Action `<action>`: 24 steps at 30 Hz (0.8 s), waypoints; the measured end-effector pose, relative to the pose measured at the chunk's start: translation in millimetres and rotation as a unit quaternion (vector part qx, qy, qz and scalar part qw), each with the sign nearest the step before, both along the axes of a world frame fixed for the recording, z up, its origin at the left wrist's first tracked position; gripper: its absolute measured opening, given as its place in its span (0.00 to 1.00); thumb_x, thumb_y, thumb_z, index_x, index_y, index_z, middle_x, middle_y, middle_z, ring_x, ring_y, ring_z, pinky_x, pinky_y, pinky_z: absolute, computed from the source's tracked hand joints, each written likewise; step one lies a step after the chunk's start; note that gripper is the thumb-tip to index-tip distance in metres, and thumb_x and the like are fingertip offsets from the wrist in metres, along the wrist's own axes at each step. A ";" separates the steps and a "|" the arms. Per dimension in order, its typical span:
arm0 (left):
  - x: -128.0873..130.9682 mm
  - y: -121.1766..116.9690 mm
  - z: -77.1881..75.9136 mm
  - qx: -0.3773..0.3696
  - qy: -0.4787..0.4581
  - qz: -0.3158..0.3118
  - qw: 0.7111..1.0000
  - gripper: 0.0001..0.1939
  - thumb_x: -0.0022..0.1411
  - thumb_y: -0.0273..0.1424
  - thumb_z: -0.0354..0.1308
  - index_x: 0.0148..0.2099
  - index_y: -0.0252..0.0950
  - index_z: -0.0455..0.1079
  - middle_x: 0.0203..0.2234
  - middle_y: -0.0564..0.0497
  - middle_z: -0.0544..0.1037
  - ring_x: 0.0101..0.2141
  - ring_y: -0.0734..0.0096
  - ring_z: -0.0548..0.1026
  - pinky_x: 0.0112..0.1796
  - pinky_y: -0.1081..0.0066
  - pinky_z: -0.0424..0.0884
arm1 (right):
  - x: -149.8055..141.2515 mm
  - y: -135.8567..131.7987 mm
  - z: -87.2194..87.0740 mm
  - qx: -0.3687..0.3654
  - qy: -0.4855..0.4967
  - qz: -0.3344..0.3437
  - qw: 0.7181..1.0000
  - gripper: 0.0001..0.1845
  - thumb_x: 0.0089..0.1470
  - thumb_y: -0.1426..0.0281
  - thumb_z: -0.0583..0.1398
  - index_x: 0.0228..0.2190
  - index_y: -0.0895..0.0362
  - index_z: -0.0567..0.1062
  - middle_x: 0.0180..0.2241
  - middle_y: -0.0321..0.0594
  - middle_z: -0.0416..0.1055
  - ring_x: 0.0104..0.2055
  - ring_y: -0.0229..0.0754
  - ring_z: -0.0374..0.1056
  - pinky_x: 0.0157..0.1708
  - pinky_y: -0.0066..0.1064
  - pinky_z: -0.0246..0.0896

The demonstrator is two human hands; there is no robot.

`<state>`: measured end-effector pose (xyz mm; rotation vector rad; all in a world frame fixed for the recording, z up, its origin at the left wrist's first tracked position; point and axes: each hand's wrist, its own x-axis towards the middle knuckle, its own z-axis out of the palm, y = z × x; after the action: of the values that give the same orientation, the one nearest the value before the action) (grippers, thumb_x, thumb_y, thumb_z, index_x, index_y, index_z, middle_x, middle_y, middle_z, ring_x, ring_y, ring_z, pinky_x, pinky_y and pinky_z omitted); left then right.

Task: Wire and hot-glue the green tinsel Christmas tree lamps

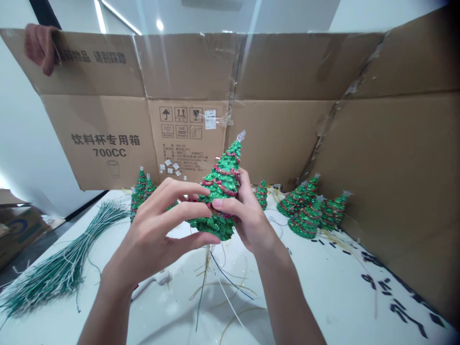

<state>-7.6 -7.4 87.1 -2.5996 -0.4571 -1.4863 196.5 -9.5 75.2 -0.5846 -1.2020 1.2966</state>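
A small green glitter Christmas tree (220, 191) with red garlands and a clear tip is held upright above the white table (323, 297). My right hand (251, 218) grips its right side, fingers wrapped round the lower branches. My left hand (161, 225) touches its left side and base with curled fingers. Thin wires (215, 273) hang from under the tree down to the table.
Several more glitter trees (309, 211) lie at the right and stand at the left (142, 191). A bundle of green and white wires (64, 263) lies at left. Flattened cardboard walls (280, 139) surround the table. Another person's hand (41, 45) grips the cardboard's top left.
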 end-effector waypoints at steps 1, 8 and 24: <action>0.3 -0.1 0.1 0.000 0.002 -0.001 1.000 0.17 0.65 0.36 0.74 0.52 0.41 0.74 0.53 0.46 0.80 0.46 0.65 0.78 0.47 0.62 0.78 | 0.4 0.2 -0.1 0.000 -0.001 0.001 1.000 0.37 0.54 0.71 0.74 0.59 0.42 0.64 0.49 0.37 0.76 0.53 0.53 0.76 0.60 0.53 0.70; 0.3 -0.9 0.1 0.000 0.016 0.005 1.000 0.12 0.66 0.34 0.73 0.49 0.41 0.76 0.52 0.46 0.80 0.46 0.64 0.77 0.47 0.61 0.76 | 1.0 -0.5 1.9 -0.007 -0.004 0.009 1.000 0.37 0.53 0.71 0.74 0.58 0.42 0.64 0.49 0.37 0.75 0.54 0.53 0.76 0.64 0.57 0.66; -2.3 -1.2 -2.2 -0.014 0.049 0.016 0.999 0.13 0.69 0.35 0.71 0.51 0.41 0.73 0.53 0.45 0.79 0.46 0.62 0.74 0.48 0.61 0.74 | -1.6 0.8 -0.1 0.019 -0.025 -0.005 0.999 0.36 0.53 0.69 0.73 0.56 0.42 0.63 0.47 0.35 0.76 0.50 0.52 0.76 0.56 0.50 0.70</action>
<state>-9.9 -8.6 84.9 -2.6592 -0.5103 -1.3439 194.9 -8.6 75.1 -0.5990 -1.2610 1.2545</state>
